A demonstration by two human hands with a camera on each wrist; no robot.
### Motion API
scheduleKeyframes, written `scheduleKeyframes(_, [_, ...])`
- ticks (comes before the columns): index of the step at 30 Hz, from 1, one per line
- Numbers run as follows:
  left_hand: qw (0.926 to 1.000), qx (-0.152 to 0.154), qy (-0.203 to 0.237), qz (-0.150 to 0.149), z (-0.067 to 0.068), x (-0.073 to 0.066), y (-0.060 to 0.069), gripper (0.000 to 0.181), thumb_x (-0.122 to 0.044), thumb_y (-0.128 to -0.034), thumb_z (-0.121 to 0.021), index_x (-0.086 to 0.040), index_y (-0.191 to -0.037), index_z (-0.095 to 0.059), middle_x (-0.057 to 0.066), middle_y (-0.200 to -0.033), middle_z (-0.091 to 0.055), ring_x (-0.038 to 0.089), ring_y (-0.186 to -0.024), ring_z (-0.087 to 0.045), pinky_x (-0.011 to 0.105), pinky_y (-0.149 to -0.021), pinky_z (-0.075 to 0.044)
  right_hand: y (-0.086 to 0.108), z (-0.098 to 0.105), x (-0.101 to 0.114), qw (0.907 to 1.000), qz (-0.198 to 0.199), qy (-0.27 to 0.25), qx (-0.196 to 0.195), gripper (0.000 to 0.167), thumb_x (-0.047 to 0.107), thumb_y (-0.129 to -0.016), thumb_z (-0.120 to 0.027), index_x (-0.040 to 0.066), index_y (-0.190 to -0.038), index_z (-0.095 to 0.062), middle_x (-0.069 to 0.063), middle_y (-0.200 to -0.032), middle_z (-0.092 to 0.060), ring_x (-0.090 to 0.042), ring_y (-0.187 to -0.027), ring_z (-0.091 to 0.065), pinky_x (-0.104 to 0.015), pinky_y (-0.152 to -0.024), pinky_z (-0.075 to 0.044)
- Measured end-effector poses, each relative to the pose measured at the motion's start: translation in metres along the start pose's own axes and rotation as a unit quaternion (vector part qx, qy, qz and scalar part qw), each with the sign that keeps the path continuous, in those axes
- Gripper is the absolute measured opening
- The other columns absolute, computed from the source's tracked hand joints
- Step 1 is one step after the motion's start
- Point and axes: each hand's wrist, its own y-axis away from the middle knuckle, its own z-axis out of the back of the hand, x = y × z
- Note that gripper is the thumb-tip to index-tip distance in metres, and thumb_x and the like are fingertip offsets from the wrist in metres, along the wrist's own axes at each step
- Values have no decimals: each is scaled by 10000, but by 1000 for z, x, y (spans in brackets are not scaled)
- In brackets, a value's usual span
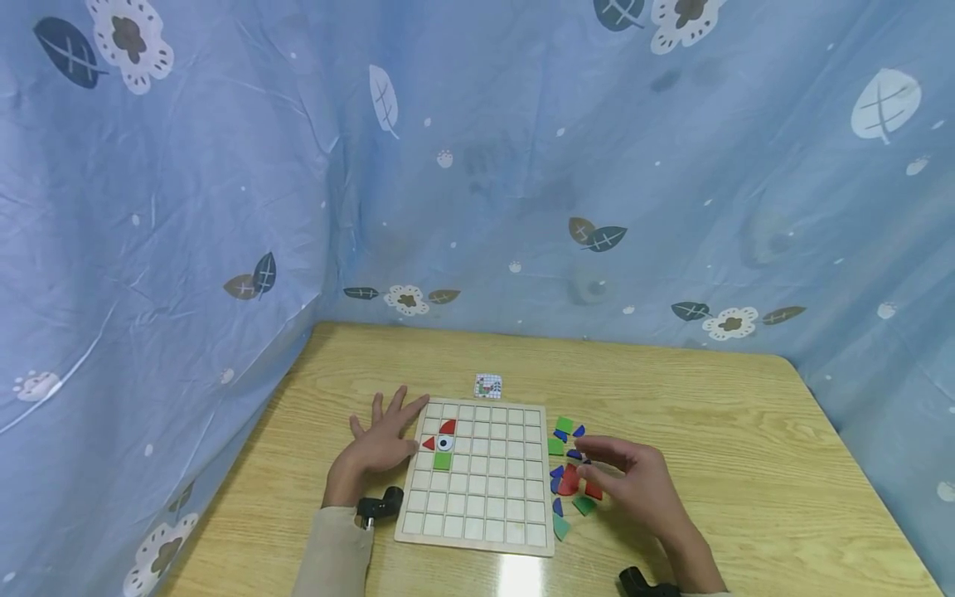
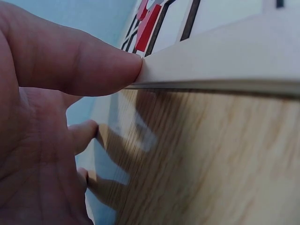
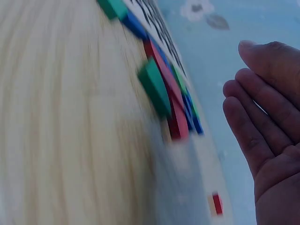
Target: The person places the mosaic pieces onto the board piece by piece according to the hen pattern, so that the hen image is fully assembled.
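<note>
Left hand [image 2: 40, 122], straight thumb [image 2: 89, 65] touching the edge of the board [image 2: 225, 58].
Just past the thumb tip, a red piece [image 2: 148, 29] lies on the board among dark grid lines. Below the thumb, two fingertips [image 2: 86, 136] show beside the table [image 2: 211, 154], where shadows fall on the grain; whether they touch it is unclear. Blue cloth [image 2: 105, 18] hangs beyond the hand.

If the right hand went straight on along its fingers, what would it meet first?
Probably the loose blue and green pieces beside the board; the right hand appears raised, so it might pass above them.
</note>
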Motion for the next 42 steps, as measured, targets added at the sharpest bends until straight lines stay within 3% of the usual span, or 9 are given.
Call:
scheduleKeyframes(4, [10000, 27, 14, -7, 0, 1, 0, 870, -71, -904, -634, -215, -1724, -381, 208, -1846, -26, 551, -1653, 202, 883, -1134, 228, 6, 14, -7, 9994, -101, 188, -281, 334, 79, -933, -857, 55, -1262, -807, -107, -1224, -827, -182, -1105, -810, -169, -934, -605])
scheduleKeyframes(9, [10000, 16, 6, 16, 1, 3, 1, 870, -61, -907, -633, -209, -1725, -376, 215, -1844, -20, 559, -1649, 208, 881, -1131, 235, 5, 23, -13, 9986, 51, 324, -411, 321, 74, -930, -860, 44, -1245, -810, -142, -1211, -827, -153, -1085, -812, -155, -931, -600])
scheduleKeyframes(23, [9998, -8, 197, -98, 0, 5, -1, 876, -66, -890, -615, -219, -1721, -386, 228, -1841, -30, 569, -1644, 209, 875, -1113, 265, -22, 18, -19, 9988, -197, 408, -182, 367, 125, -936, -868, 75, -1293, -801, -113, -1255, -819, -300, -1142, -801, -190, -917, -615])
scheduleKeyframes(28, [9992, -28, 338, -196, -2, 6, -2, 878, -90, -875, -600, -225, -1717, -390, 240, -1838, -27, 574, -1641, 215, 867, -1099, 290, -34, 14, -22, 9971, -397, 634, -120, 393, 149, -948, -861, 99, -1330, -786, -87, -1283, -813, -282, -1167, -798, -173, -940, -597])
scheduleKeyframes(37, [9999, 65, 139, -10, 2, -2, 0, 868, -65, -905, -630, -212, -1724, -382, 206, -1847, -16, 540, -1654, 217, 874, -1130, 245, -50, 6, -25, 9961, -427, 776, 44, 406, 123, -957, -847, 107, -1355, -770, -98, -1306, -802, -308, -1195, -785, -411, -1016, -630])
scheduleKeyframes(42, [10000, 43, 63, 0, 1, -1, 0, 866, -73, -908, -642, -220, -1722, -388, 201, -1848, -19, 544, -1653, 214, 878, -1135, 232, -55, 2, -28, 9956, -454, 811, 79, 399, 115, -953, -848, 105, -1345, -773, -80, -1281, -807, -268, -1145, -795, -370, -985, -643])
